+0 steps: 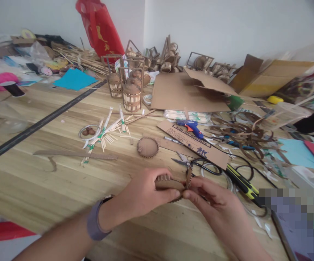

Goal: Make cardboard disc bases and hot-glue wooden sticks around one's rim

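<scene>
The cardboard disc [170, 185] is held between the person's two hands, over the near part of the bench [64, 190]. The left hand [143, 192] curls round it, thumb along its edge; the right hand [214, 203] pinches a cardboard strip [189, 177] at the rim. To my eye, the strip could spring away or sit crooked if that pinch slackens, and the disc could crease if the left thumb presses too hard. The disc is brown, round and thin, with ridges along part of its border; the strip's ridged end stands up. Scissors [181, 162] lie just beyond, then a round tray [150, 146] and a glue gun [192, 127].
</scene>
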A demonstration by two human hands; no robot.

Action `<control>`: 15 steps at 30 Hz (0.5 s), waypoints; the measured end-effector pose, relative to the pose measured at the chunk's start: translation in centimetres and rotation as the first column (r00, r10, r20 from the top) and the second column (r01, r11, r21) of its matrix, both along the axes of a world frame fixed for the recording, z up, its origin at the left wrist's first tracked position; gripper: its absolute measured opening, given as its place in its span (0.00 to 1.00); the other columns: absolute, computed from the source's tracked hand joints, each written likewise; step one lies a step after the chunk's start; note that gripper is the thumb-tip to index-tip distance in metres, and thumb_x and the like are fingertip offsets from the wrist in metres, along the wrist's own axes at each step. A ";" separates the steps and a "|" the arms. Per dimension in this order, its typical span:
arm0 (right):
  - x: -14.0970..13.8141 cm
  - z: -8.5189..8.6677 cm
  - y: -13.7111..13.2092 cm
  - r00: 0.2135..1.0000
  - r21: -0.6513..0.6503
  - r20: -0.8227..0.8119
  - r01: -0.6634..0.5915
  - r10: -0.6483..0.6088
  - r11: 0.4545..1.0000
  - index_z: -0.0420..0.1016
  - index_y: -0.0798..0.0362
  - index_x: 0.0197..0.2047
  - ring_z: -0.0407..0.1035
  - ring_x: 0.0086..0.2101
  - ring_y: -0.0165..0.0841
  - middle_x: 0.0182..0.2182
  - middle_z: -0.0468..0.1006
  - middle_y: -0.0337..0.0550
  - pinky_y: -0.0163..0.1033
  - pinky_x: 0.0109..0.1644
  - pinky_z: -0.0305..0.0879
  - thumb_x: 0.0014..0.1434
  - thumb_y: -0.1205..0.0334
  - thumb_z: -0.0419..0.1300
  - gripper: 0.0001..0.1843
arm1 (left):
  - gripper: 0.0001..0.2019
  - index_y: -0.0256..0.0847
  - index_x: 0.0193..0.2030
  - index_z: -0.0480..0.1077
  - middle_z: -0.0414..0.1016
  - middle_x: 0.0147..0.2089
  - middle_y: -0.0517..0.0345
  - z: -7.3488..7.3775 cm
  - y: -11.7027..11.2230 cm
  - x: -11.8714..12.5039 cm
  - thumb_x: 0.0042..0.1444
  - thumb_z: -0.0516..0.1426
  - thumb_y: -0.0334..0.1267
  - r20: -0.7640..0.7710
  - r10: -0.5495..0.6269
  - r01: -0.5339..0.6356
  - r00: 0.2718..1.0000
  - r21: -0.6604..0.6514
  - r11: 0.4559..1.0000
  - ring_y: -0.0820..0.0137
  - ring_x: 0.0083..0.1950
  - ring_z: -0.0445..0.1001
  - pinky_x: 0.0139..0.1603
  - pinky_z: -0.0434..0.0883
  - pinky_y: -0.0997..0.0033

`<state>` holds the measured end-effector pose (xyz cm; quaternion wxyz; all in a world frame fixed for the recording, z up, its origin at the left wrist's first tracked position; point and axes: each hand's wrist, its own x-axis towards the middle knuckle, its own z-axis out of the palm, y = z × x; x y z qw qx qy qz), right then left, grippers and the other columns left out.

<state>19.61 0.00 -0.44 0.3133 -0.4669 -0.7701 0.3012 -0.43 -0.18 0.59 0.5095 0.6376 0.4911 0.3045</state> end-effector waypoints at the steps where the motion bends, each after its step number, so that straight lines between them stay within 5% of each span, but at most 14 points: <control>1: 0.0 -0.1 0.0 1.000 -0.032 -0.016 0.013 -0.013 0.999 0.76 0.48 0.30 0.71 0.24 0.29 0.23 0.77 0.35 0.30 0.27 0.65 0.58 0.58 0.61 0.06 | 0.05 0.41 0.30 0.69 0.63 0.23 0.69 0.1 0.0 0.0 0.52 0.60 0.39 0.039 0.010 -0.010 0.999 0.006 1.000 0.76 0.26 0.61 0.26 0.56 0.76; 8: -0.1 -0.4 0.0 0.978 -0.209 -0.199 0.019 -0.061 0.978 0.78 0.50 0.30 0.72 0.26 0.31 0.24 0.78 0.39 0.30 0.27 0.68 0.55 0.54 0.63 0.09 | 0.05 0.40 0.31 0.71 0.66 0.25 0.67 0.4 -0.2 -0.2 0.53 0.59 0.38 0.079 0.062 -0.068 0.995 0.074 0.995 0.75 0.28 0.63 0.29 0.59 0.77; 15: -0.3 -0.3 -0.1 0.960 -0.215 -0.254 0.059 -0.114 0.975 0.79 0.50 0.29 0.72 0.25 0.31 0.24 0.79 0.40 0.30 0.26 0.69 0.54 0.53 0.65 0.10 | 0.06 0.39 0.29 0.69 0.65 0.24 0.67 0.6 -0.2 -0.3 0.54 0.59 0.38 0.096 0.081 -0.090 0.992 0.095 0.991 0.76 0.27 0.63 0.29 0.60 0.77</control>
